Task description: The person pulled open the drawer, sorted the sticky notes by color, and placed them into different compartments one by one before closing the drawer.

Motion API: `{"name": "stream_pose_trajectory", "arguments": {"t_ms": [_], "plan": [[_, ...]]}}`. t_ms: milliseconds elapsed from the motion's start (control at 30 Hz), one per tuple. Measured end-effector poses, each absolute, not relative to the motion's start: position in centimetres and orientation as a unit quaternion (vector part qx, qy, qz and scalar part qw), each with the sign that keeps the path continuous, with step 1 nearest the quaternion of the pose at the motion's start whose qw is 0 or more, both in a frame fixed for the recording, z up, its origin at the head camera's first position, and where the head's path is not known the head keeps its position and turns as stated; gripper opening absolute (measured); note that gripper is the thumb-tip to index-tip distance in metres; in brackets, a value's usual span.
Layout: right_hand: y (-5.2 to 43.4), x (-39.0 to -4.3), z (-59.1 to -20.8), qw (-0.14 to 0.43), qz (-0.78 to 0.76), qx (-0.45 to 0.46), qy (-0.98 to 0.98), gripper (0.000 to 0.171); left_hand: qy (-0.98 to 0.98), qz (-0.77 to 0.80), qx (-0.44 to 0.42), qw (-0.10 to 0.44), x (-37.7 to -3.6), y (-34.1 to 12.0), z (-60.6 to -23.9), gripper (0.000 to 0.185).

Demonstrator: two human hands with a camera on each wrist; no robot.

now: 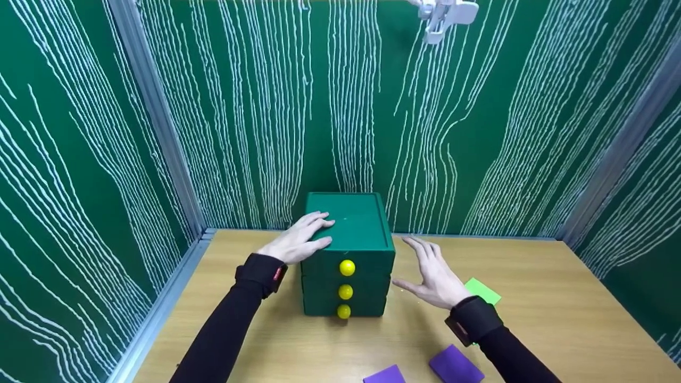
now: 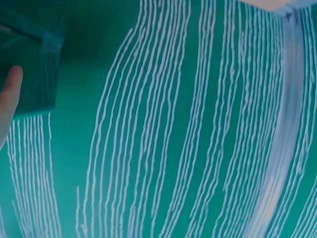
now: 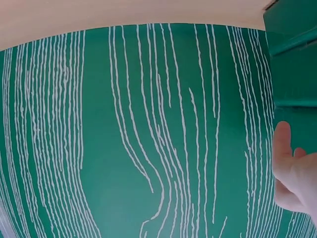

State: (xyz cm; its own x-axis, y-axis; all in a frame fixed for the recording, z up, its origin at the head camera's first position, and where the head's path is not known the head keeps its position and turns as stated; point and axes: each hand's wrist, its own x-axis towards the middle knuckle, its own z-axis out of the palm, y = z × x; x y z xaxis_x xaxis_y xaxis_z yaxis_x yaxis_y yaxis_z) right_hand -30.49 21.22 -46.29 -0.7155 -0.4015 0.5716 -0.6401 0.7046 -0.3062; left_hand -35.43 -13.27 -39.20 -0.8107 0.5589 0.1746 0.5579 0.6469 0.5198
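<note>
A dark green box of stacked drawers (image 1: pixel 351 221) stands on the wooden table, three yellow ball knobs down its front; the top knob (image 1: pixel 347 267) sits just under the lid edge. My left hand (image 1: pixel 300 238) lies at the box's upper left edge, fingers extended over the top. To the right of the box is my right hand (image 1: pixel 433 271), fingers spread and thumb pointing toward the box side; whether it touches is unclear. In the right wrist view, part of that hand (image 3: pixel 297 173) shows beside the box. Only a fingertip (image 2: pixel 12 91) appears in the left wrist view.
A bright green piece (image 1: pixel 483 291) lies partly behind the right wrist. Two purple pieces, one (image 1: pixel 456 364) and another (image 1: pixel 385 374), lie near the table's front. Green walls with white wavy lines enclose the table, and a white fixture (image 1: pixel 444 16) hangs at the top.
</note>
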Motion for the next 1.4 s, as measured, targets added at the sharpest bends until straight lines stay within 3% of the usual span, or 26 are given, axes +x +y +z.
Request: {"name": "stream_pose_trajectory", "arguments": {"t_ms": [167,333,500,667,800,1000,1300,1400], "plan": [[21.8,-29.7,-46.4,0.235,0.248,0.282,-0.897,0.088,0.88,0.343,0.328,-0.033,-36.1,-12.8,-40.3,0.047],[22.5,-28.8,-46.6,0.247,0.244,0.272,-0.897,0.086,0.815,0.462,0.321,-0.137,-36.3,-12.2,-42.9,0.041],[23.0,-28.3,-47.2,0.244,0.244,0.261,-0.902,0.086,0.736,0.59,0.253,-0.213,-34.9,-11.6,-47.3,0.057],[23.7,-27.9,-48.1,0.252,0.244,0.251,-0.902,0.085,0.712,0.662,0.168,-0.162,-33.1,-11.1,-52.0,0.087],[24.3,-27.5,-48.5,0.253,0.242,0.244,-0.904,0.085,0.704,0.685,0.132,-0.133,-32.9,-10.5,-53.3,0.085],[24.9,-27.4,-48.8,0.225,0.249,0.232,-0.913,0.086,0.703,0.684,0.151,-0.125,-33.3,-10.4,-53.0,0.083],[24.6,-26.9,-50.2,0.182,0.257,0.228,-0.922,0.083,0.767,0.639,0.058,-0.005,-31.7,-12.3,-54.4,0.106],[24.0,-26.8,-50.4,0.169,0.258,0.237,-0.921,0.081,0.765,0.641,0.058,0.01,-31.7,-12.4,-54.8,0.105]]}}
